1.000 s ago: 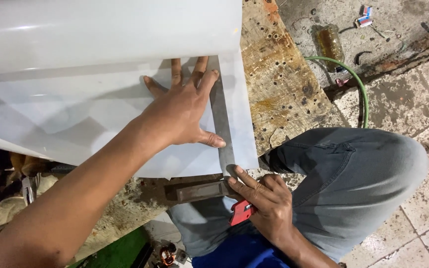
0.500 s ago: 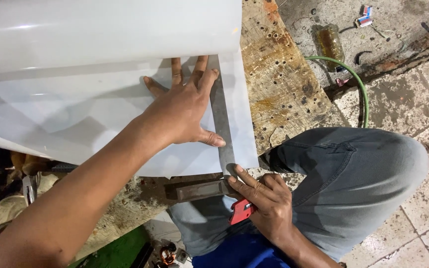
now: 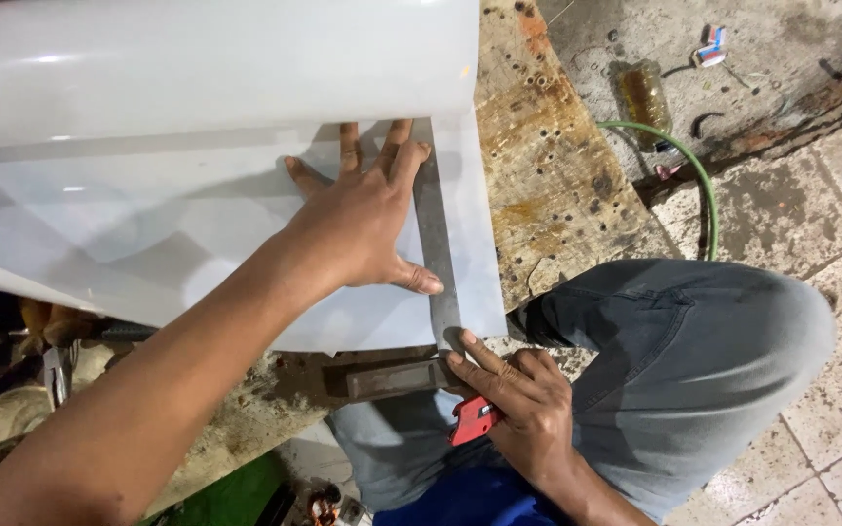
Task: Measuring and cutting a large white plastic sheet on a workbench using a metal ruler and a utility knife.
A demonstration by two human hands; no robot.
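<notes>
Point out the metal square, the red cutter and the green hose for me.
metal square (image 3: 433, 234), head view, on its long blade beside the left hand.
red cutter (image 3: 473, 419), head view, on its red body under the right hand.
green hose (image 3: 702, 185), head view, mid-curve on the floor.

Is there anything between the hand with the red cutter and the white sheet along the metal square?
Nothing visible. The right hand, holding the small red utility cutter, sits at the near end of the grey steel try square, whose blade lies on the white plastic sheet.

The single head camera is looking steeply down from close above, facing the wooden board (image 3: 557, 175) ahead, with the floor (image 3: 830, 390) lying right and the person's knee (image 3: 694, 351) sitting near.
</notes>
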